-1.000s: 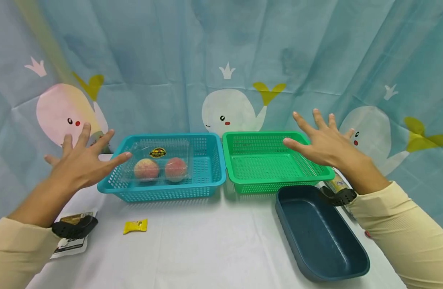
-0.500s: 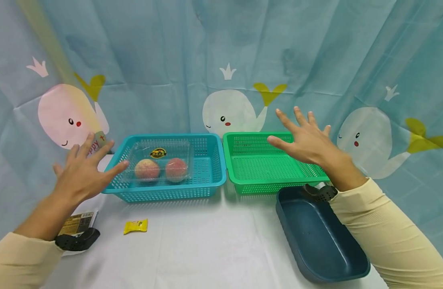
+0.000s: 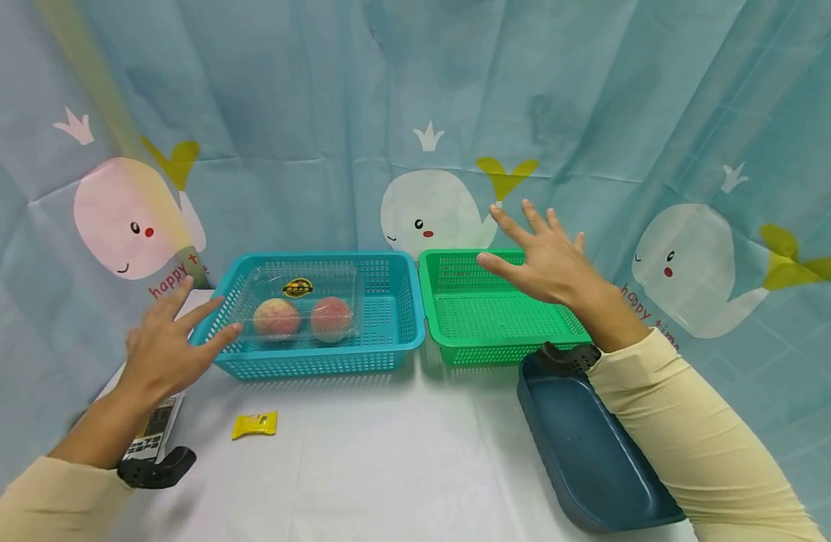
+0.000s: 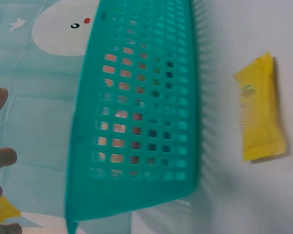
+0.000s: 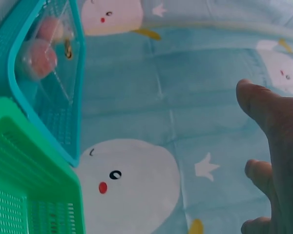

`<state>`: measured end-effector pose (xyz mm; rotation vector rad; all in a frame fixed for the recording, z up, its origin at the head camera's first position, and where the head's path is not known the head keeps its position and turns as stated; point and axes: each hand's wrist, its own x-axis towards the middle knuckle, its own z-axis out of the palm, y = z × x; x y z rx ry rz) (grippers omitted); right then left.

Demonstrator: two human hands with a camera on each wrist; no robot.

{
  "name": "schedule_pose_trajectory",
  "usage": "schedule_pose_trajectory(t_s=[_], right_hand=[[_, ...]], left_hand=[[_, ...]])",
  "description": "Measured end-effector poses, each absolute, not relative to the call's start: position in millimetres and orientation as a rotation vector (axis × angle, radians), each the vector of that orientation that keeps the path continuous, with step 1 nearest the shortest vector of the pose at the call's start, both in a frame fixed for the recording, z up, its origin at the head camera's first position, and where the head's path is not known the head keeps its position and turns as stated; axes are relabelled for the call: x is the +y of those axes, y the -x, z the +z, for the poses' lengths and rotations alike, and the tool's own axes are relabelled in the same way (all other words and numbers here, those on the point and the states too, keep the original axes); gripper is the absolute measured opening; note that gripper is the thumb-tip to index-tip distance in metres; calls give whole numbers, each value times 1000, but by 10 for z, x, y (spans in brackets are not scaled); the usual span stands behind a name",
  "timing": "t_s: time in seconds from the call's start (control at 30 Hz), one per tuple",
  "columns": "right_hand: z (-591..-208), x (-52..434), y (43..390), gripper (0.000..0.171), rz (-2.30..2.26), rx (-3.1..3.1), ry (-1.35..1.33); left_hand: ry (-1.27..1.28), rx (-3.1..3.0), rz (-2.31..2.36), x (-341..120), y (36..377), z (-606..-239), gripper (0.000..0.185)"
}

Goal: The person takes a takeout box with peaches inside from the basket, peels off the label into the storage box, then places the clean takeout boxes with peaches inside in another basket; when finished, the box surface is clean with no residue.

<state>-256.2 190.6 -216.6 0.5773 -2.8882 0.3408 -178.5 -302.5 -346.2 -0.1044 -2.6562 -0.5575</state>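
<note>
Both hands drifted inward (fingers spread, holding nothing); blue basket holds boxed peaches.

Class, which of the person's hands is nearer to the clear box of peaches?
Left. The left hand is by the blue basket's left end, close to the peach box. The right hand is over the green basket.

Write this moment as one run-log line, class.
left hand: open, beside blue basket | right hand: open, above green basket | peaches: in blue basket

Packet half under left wrist.
</note>
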Motion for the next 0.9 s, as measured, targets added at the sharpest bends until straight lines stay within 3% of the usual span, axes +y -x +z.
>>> schedule_pose_trajectory(t_s=[0.5,0.9], right_hand=[[-2342,1542,2749,79,498,-2827,-696],[-2506,1193,2853,77,748,-2808,-810]], left_hand=[[-7,-2686,-798,-3102,1778,-3875,64],[-79,-2722,-831,-3157,1795,-3977,69]])
